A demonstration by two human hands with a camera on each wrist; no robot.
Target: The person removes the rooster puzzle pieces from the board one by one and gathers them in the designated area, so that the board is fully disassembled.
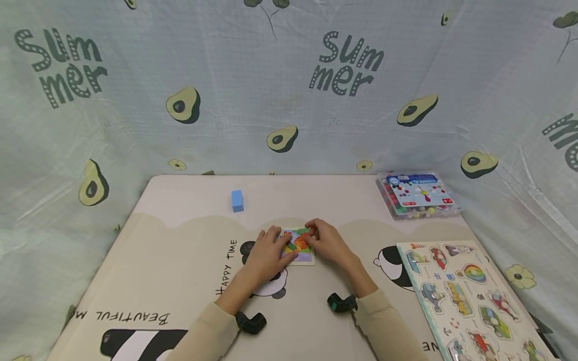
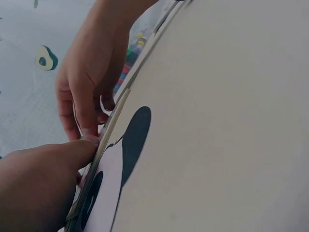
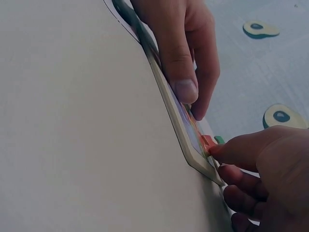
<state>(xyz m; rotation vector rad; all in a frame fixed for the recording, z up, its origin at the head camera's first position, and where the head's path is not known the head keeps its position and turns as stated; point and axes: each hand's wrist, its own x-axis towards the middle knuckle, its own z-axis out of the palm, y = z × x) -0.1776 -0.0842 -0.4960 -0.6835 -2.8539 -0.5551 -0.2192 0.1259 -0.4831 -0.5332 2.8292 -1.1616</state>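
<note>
Head view showed the small picture puzzle (image 1: 305, 259) on the table (image 1: 316, 195), right of the blue block (image 1: 237, 201) and nearer the person. Seating its pieces well likely called for a steady base and level, matched edges. The left hand (image 1: 270, 253), fingers loosely spread, touched the puzzle; the right hand (image 1: 328, 243) seemingly pinched a red piece (image 3: 207, 141), thumb against it.

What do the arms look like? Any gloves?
No gloves: the left hand and right hand are bare. The left sleeve and right sleeve are beige. A curved black gadget sits by the left sleeve; the right black gadget has a green patch.
</note>
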